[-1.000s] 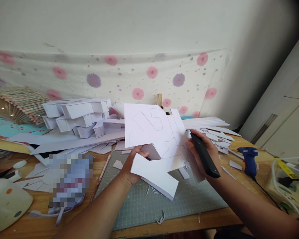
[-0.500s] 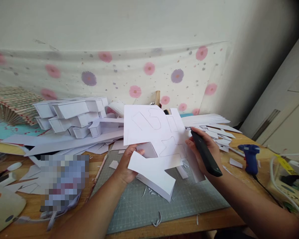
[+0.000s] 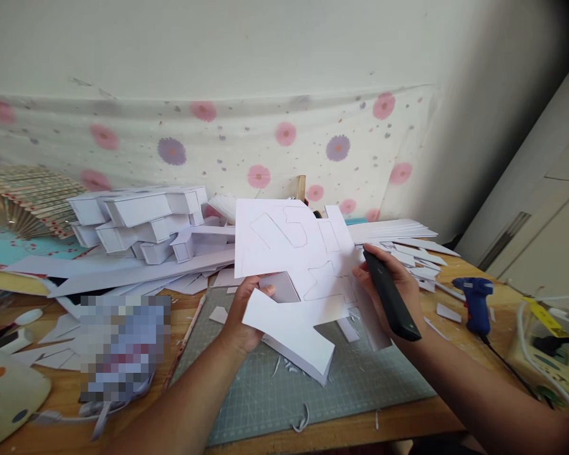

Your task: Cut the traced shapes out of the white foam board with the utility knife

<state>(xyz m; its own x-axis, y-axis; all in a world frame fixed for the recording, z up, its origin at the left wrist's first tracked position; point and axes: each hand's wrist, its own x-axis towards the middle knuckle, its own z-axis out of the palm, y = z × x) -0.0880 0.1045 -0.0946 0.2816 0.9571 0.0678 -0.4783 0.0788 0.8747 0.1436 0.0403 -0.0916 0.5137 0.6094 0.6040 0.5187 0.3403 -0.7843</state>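
My left hand (image 3: 246,322) is closed round a white cardboard form (image 3: 289,322) with angled arms and folded-down side walls, its thumb at an inner edge. Just behind it is a white sheet (image 3: 270,240) with several angular outlines drawn on it; whether the two are joined I cannot tell. In my right hand (image 3: 398,284) lies a long black tool (image 3: 391,294) with a small green dot near its lower end; its tip is hidden. The fingers of that hand are also beside the sheet's right edge. Beneath both hands is a green cutting mat (image 3: 256,404).
White box-like models (image 3: 137,212) are stacked at the left, near a folding fan (image 3: 28,196). A blue glue gun (image 3: 477,303) stands at the right beside a power strip (image 3: 550,360) with cables. White offcuts (image 3: 417,253) lie behind my right hand. A blurred package (image 3: 128,347) sits at left.
The view has shifted very slightly. Both hands keep their hold on the cardboard and the black tool, with almost no movement.
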